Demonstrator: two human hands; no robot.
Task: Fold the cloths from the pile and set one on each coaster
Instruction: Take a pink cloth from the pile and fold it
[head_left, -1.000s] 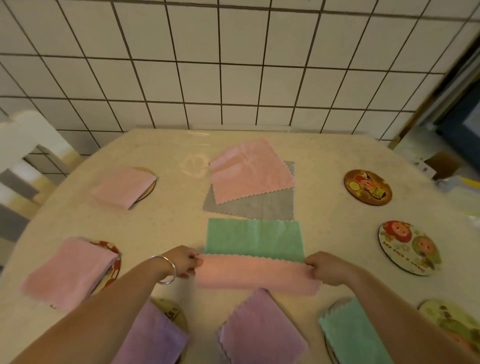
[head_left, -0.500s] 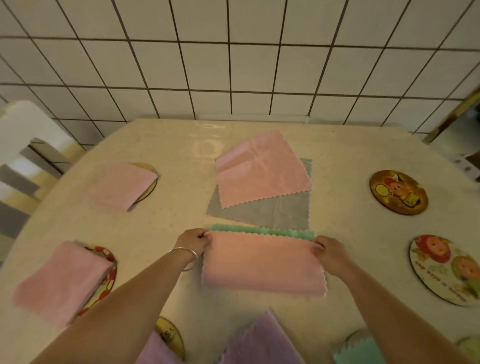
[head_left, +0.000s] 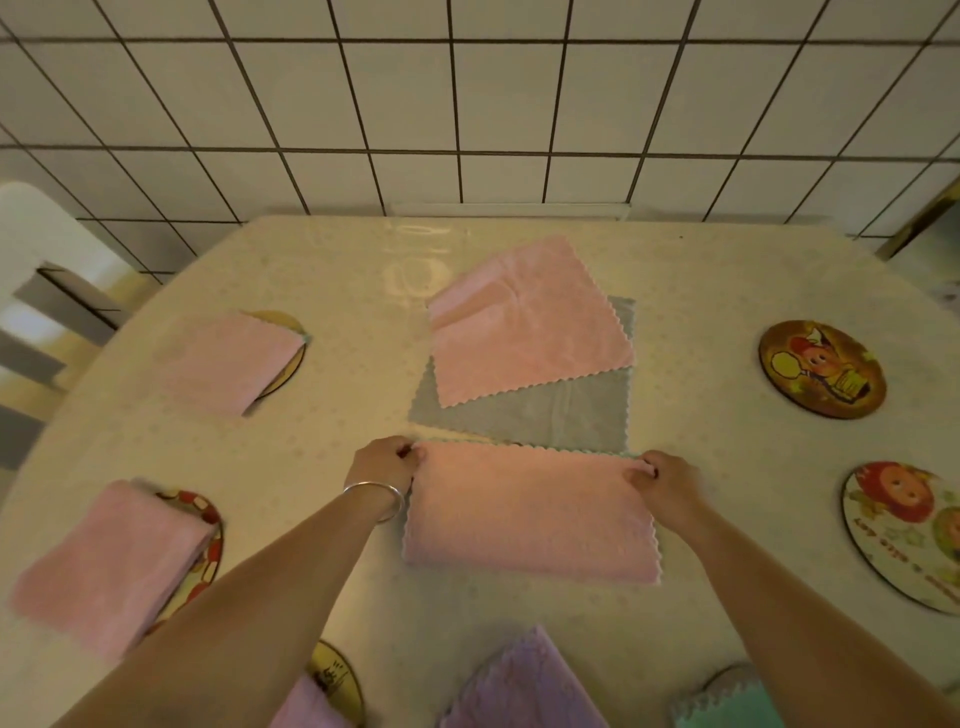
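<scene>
Both hands, left grip (head_left: 387, 462) and right grip (head_left: 662, 480), pinch the half-folded pink cloth (head_left: 527, 512); two cartoon coasters (head_left: 822, 368) remain bare, two pile cloths (head_left: 524, 358) unfolded.

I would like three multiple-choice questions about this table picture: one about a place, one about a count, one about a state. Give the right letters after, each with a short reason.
1. Where does the grey cloth lie?
A. under the unfolded pink cloth
B. on a coaster
C. on the chair

2. How many coasters at the right lie fully bare?
A. none
B. two
C. four

3. What are the hands doing?
A. resting flat on the table
B. pinching the far corners of the folded cloth
C. lifting a coaster

Answers:
1 A, its grey edges show beneath the pink one.
2 B, the brown coaster and the pale coaster.
3 B, left hand and right hand each grip a corner.
</scene>
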